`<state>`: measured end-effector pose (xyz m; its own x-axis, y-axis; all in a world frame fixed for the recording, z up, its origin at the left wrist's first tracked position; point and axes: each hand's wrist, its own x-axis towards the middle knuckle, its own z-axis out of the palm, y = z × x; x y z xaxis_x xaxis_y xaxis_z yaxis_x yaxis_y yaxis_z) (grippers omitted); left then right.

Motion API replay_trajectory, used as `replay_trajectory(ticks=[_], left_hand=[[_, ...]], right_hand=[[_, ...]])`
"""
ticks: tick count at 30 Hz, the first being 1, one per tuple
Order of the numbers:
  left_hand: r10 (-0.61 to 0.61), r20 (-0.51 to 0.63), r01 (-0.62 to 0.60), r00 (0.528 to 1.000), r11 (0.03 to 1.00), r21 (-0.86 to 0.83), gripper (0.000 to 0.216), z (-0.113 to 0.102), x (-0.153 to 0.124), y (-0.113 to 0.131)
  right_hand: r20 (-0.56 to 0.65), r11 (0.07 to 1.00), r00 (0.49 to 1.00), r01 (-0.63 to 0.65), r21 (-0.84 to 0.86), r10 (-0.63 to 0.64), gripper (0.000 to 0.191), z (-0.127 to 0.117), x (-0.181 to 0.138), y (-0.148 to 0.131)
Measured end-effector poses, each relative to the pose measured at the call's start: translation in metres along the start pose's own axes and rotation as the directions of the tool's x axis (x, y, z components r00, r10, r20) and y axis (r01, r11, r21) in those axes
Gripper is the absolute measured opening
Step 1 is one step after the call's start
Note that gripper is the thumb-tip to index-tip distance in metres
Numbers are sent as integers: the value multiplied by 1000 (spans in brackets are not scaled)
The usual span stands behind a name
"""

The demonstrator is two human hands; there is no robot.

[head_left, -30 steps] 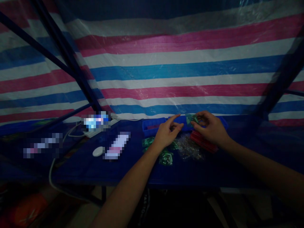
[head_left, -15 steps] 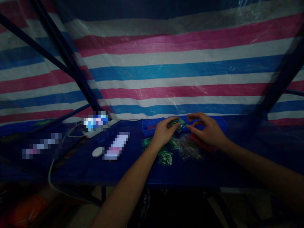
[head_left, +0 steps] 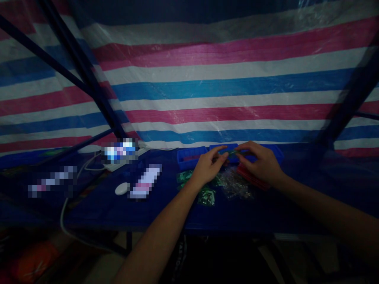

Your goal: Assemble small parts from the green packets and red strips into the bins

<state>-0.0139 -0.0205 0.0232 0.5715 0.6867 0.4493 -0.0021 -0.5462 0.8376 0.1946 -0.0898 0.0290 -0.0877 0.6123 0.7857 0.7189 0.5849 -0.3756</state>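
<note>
Between my two hands is a small green plastic packet, held above the table. My left hand pinches its left end, and the fingers of my right hand close on its right end. Below my hands lie several green packets with small shiny pieces inside. A heap of clear packets sits to their right. Partly under my right hand is a stack of red packets. Blue bins stand just behind my hands, partly hidden by them.
On the blue table, a white round object and a blurred-out phone-shaped thing lie to the left. Behind them is a white power strip with cables. A striped tarp hangs behind. Someone's orange clothing shows at lower left.
My right fingers, apart from the packet before, have come in and closed on its right end. The packet has turned and now looks thinner, nearly edge-on.
</note>
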Motion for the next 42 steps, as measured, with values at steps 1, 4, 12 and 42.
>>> replay_trajectory(ticks=[1, 4, 12, 42], left_hand=[[-10, 12, 11, 1000, 998, -63, 43, 0, 1, 0], [7, -46, -13, 999, 992, -126, 39, 1, 5, -4], [-11, -125, -17, 992, 975, -220, 25, -4, 12, -18], [-80, 28, 83, 996, 991, -108, 26, -2, 4, -7]], right_hand=[[26, 999, 998, 53, -6, -53, 18, 0, 0, 0], [104, 984, 979, 177, 10, -177, 16, 1, 1, 1], [119, 989, 992, 15, 146, -33, 15, 1, 1, 2], [127, 936, 972, -227, 268, 199, 39, 5, -1, -1]])
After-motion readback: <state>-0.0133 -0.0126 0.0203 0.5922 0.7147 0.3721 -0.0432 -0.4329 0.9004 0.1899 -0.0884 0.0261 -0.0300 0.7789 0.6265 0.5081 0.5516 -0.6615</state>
